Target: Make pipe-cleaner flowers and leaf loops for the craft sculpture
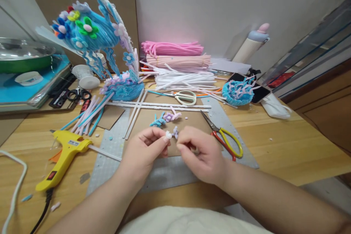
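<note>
My left hand (145, 150) pinches a small white fuzzy piece (168, 135) between thumb and forefinger, above the cardboard sheet. Close beside it, my right hand (201, 153) is closed with thumb and forefinger together; what they grip, if anything, is hidden. A small lavender fuzzy piece (175, 131) shows between the hands; whether it is held or lies behind them I cannot tell. Just beyond lie a blue pipe-cleaner flower (157, 120), a purple flower (168, 117) and a pale pink one (176, 114).
Red-and-yellow-handled scissors (223, 137) lie right of my right hand, and pale-handled scissors (185, 98) farther back. A yellow glue gun (61, 159) rests at left. Behind stand a blue jellyfish-like decoration (93, 31) and bundled pipe cleaners (185, 80). A blue fuzzy piece (238, 92) sits at right.
</note>
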Tool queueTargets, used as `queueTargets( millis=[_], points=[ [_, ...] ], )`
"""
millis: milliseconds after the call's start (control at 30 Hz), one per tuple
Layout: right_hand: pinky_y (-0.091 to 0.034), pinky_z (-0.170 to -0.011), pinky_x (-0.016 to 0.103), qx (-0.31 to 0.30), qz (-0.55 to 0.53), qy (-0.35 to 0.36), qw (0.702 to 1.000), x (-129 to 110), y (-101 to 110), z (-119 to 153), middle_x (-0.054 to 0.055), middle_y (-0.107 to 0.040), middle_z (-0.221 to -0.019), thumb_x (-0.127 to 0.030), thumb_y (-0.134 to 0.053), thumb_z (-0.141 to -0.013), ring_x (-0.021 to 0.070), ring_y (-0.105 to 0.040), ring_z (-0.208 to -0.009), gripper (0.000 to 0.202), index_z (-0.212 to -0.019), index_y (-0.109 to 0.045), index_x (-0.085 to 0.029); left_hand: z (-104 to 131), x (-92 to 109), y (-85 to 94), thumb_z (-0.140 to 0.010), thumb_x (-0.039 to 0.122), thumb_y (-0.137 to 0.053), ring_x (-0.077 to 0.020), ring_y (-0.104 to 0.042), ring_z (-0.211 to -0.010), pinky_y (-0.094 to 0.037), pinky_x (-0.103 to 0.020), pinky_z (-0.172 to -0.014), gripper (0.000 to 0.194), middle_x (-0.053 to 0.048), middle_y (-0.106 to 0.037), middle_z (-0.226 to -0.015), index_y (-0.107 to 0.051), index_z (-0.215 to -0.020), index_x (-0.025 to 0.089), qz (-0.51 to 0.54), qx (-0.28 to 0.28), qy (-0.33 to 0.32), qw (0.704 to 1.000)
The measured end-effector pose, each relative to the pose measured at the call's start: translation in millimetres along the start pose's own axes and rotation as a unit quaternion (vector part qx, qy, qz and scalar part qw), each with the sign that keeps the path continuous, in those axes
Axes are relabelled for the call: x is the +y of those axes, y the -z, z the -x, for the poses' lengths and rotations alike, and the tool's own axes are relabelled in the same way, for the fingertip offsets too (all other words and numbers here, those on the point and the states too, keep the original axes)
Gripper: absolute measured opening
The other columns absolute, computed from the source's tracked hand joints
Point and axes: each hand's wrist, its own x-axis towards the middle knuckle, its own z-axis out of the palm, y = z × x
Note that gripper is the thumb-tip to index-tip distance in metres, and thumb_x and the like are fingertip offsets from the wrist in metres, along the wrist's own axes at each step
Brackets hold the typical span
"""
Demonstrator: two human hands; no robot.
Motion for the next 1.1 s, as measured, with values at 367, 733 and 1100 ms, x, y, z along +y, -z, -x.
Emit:
queueTargets(
  millis=[367, 733, 1100],
  points=[
    [-0.047, -0.075, 0.031, -0.054, 0.082, 0.114, 0.989, 13, 24, -10, 0.006, -0.062, -0.088, -0.017, -0.056, -0.086, 0.0162, -0.057, -0.084, 0.012, -0.095, -0.062, -0.019, 3, -2, -0.3, -0.072, 0.022, -0.068, -0.005, -0.05, -0.048, -0.042, -0.016, -0.05, 0.011, 0.005, -0.057, -0.056, -0.061, -0.068, 0.015, -0.047, -0.093, 0.005, 0.995],
    [-0.046, -0.074, 0.028, -0.087, 0.073, 0.035, 0.993, 8, 23, -7, 0.006, -0.063, -0.084, -0.014, -0.052, -0.087, 0.0144, -0.056, -0.082, 0.008, -0.088, -0.06, -0.016, 6, 1, -2.8, -0.075, 0.022, -0.064, -0.0098, -0.055, -0.059, -0.043, -0.02, -0.055, 0.008, 0.0, -0.063, -0.066, -0.063, -0.071, 0.015, -0.218, -0.041, -0.104, 0.97],
    [-0.045, -0.064, 0.029, 0.036, -0.099, -0.28, 0.954, -2, -3, -4, 0.004, -0.065, -0.071, -0.024, -0.064, -0.076, 0.0153, -0.058, -0.068, 0.01, -0.072, -0.064, -0.016, 8, -6, 4.5, -0.079, 0.007, -0.056, -0.0099, -0.058, -0.07, -0.046, -0.02, -0.064, 0.011, -0.001, -0.064, -0.075, -0.059, -0.083, 0.016, -0.459, 0.018, -0.404, 0.791]
  ],
)
